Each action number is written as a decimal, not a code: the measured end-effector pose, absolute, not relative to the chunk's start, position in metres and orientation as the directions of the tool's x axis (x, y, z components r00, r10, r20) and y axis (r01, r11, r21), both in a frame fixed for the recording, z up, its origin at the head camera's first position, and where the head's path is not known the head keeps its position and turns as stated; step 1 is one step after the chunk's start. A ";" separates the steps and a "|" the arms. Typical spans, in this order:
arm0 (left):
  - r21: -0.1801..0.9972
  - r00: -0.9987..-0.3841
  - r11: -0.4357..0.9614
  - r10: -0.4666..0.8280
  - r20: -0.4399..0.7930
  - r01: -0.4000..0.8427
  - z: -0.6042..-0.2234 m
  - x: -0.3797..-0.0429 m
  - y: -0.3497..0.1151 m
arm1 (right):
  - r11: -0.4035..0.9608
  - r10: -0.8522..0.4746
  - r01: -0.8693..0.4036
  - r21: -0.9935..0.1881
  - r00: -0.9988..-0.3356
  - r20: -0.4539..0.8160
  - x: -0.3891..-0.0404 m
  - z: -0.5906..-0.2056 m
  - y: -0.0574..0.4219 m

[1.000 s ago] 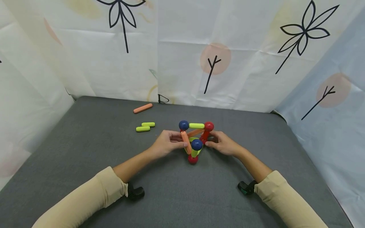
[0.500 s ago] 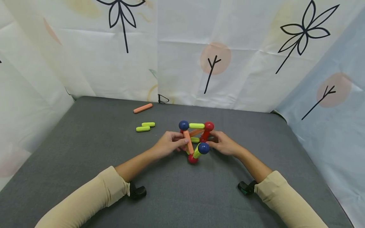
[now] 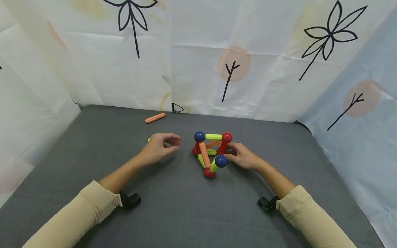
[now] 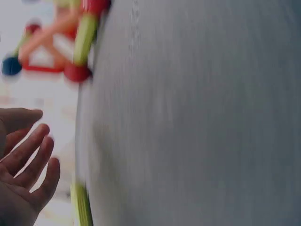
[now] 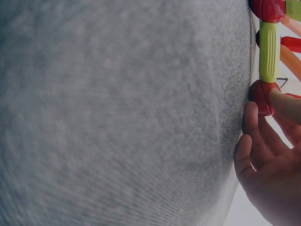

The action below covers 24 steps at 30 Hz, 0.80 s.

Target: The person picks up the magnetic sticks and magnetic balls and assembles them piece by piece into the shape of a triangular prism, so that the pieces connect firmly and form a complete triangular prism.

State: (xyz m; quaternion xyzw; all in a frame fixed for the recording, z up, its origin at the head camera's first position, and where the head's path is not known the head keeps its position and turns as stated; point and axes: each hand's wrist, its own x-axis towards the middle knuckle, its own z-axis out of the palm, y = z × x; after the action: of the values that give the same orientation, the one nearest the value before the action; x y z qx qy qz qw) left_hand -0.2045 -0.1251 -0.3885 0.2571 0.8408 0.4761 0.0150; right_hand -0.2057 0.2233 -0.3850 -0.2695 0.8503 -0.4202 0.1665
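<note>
A frame of rods and balls, a magnetic building toy, stands at the middle of the table. One orange rod [image 3: 204,155] slants down its near left side to a red ball [image 3: 209,173]. From that ball a yellow-green rod [image 3: 214,166] leans up to the right with a blue ball [image 3: 221,161] at its end. My right hand [image 3: 243,156] pinches a red ball [image 5: 263,97] at the frame's right bottom corner, thumb on one side and fingers on the other. My left hand [image 3: 158,148] is apart from the frame, fingers loosely bent and holding nothing, partly hiding a yellow-green rod [image 4: 82,205].
Another orange rod [image 3: 155,117] lies farther back on the grey table [image 3: 186,213], near the fabric backdrop [image 3: 198,79]. Printed cloth also hangs along both sides. The left wrist view is blurred.
The leaning yellow-green rod with the blue ball has tilted to the right. My left hand has let go of the frame and moved left over the loose yellow-green rods. My right hand stays put.
</note>
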 end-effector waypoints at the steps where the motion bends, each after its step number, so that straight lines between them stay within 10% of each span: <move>1: 0.776 -0.876 0.458 0.417 0.242 0.433 -0.389 -0.207 -0.135 | 0.502 -0.600 -0.324 -0.802 -0.798 -0.053 -0.206 -0.385 0.223; 18: 0.580 -0.909 0.717 0.402 0.110 0.387 -0.390 -0.216 -0.175 | 0.499 -0.604 -0.346 -0.795 -0.796 -0.032 -0.204 -0.384 0.222; 24: 0.764 -0.874 0.555 0.486 0.025 0.330 -0.377 -0.196 -0.143 | 0.506 -0.596 -0.334 -0.796 -0.802 -0.042 -0.205 -0.382 0.223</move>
State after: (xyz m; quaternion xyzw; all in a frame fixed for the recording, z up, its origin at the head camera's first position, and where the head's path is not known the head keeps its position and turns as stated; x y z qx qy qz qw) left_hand -0.1963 -0.1433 -0.3771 0.2328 0.8765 0.4105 0.0949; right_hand -0.2047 0.2226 -0.3823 -0.2723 0.8532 -0.4160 0.1575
